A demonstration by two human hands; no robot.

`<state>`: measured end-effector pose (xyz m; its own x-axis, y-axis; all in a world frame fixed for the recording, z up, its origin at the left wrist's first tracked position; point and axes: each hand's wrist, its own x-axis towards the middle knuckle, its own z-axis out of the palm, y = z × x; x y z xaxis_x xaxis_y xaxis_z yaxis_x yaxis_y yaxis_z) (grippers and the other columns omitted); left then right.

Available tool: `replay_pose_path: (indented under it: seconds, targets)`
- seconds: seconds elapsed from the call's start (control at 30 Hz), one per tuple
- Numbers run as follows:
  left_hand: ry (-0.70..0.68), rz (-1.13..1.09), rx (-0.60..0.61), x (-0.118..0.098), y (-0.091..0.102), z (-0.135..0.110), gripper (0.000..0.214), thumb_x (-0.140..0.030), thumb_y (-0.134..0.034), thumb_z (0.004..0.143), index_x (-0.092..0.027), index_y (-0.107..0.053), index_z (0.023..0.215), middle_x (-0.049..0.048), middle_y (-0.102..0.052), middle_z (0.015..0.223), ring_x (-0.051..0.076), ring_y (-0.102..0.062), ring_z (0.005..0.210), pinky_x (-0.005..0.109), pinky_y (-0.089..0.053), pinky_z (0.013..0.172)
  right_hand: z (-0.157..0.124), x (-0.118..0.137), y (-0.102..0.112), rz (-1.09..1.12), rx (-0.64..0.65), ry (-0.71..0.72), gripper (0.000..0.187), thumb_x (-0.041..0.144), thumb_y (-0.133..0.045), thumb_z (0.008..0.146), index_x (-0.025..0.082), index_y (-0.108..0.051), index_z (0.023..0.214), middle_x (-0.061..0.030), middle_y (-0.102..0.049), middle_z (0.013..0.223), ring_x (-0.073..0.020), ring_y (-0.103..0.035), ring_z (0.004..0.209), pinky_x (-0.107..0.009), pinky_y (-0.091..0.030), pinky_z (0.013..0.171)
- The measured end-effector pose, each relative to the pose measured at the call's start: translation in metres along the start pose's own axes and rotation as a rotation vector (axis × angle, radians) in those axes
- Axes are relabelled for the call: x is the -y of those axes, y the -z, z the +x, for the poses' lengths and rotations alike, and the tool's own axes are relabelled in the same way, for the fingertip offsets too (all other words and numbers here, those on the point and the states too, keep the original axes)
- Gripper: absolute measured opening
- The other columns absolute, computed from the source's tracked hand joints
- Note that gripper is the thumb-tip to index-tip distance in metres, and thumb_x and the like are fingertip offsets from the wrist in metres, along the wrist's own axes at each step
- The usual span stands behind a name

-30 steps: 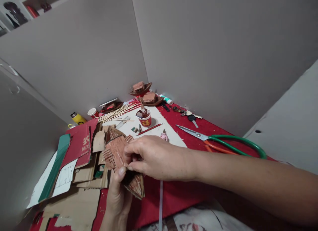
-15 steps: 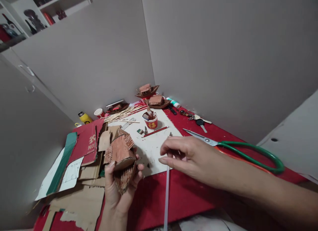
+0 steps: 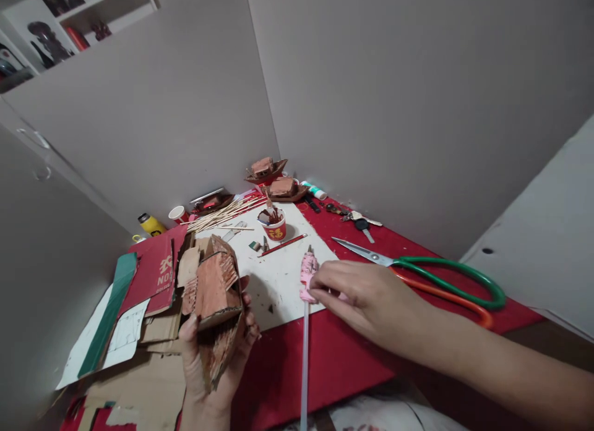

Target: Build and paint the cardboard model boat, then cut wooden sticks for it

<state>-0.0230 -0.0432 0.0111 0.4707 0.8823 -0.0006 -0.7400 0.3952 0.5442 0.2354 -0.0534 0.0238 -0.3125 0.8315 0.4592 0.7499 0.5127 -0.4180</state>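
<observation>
My left hand (image 3: 211, 369) is wrapped round a brown cardboard model house (image 3: 214, 298) with ridged roof pieces, holding it up above the table's near edge. My right hand (image 3: 366, 295) lies on the table to the right of it. Its fingers are closed on a small pink glue gun (image 3: 307, 271), which has a long translucent glue stick (image 3: 304, 363) trailing out of its back towards me. The gun's nozzle points away from me over a white sheet (image 3: 278, 276).
Large green and orange scissors (image 3: 431, 273) lie on the red tablecloth (image 3: 338, 357) at the right. Cardboard scraps (image 3: 153, 332) pile up at the left. Further back stand a red cup (image 3: 276, 227), wooden skewers (image 3: 223, 211), keys (image 3: 359, 219), a yellow bottle (image 3: 149, 224) and small model boats (image 3: 273, 177) against the walls.
My right hand left the model house, moved right and closed on the pink glue gun. My left hand turned the house more upright and kept hold of it.
</observation>
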Motion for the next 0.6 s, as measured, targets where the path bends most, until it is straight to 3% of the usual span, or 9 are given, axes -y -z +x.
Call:
replay_pose_path:
  seconds: [0.13, 0.27, 0.43, 0.6]
  targets:
    - [-0.015, 0.023, 0.085, -0.006, 0.007, -0.001, 0.073, -0.044, -0.057, 0.078, -0.017, -0.038, 0.143, 0.0171, -0.065, 0.117, 0.026, -0.063, 0.098, 0.04, -0.049, 0.091, -0.018, -0.043, 0.01, -0.314, 0.045, -0.199, 0.017, 0.026, -0.048, 0.092, 0.018, -0.063, 0.09, -0.0078, -0.066, 0.085, -0.0228, -0.063, 0.079, -0.031, -0.045, 0.065]
    - [0.005, -0.025, 0.148, -0.012, 0.019, -0.002, 0.074, -0.053, -0.053, 0.079, -0.023, -0.036, 0.145, 0.016, -0.06, 0.127, 0.028, -0.06, 0.109, 0.041, -0.047, 0.095, -0.059, -0.078, 0.02, -0.543, 0.156, -0.474, 0.023, 0.026, -0.046, 0.091, 0.014, -0.065, 0.096, -0.0128, -0.067, 0.091, -0.0286, -0.065, 0.086, -0.038, -0.05, 0.069]
    - [0.021, -0.036, 0.116, -0.015, 0.018, -0.005, 0.074, -0.054, -0.055, 0.078, -0.025, -0.037, 0.144, 0.0154, -0.055, 0.136, 0.03, -0.058, 0.112, 0.044, -0.046, 0.097, -0.093, -0.085, 0.023, -0.502, 0.204, -0.588, 0.032, 0.019, -0.049, 0.084, 0.011, -0.062, 0.112, -0.0172, -0.067, 0.108, -0.0305, -0.067, 0.093, -0.039, -0.054, 0.073]
    - [-0.021, 0.004, 0.123, -0.007, 0.0, -0.009, 0.078, -0.048, -0.059, 0.077, -0.019, -0.035, 0.145, 0.0144, -0.063, 0.123, 0.024, -0.063, 0.099, 0.035, -0.05, 0.09, -0.099, -0.108, 0.02, -0.348, 0.228, -0.576, 0.028, 0.024, -0.047, 0.084, 0.015, -0.064, 0.104, -0.0181, -0.07, 0.097, -0.0298, -0.069, 0.083, -0.04, -0.053, 0.071]
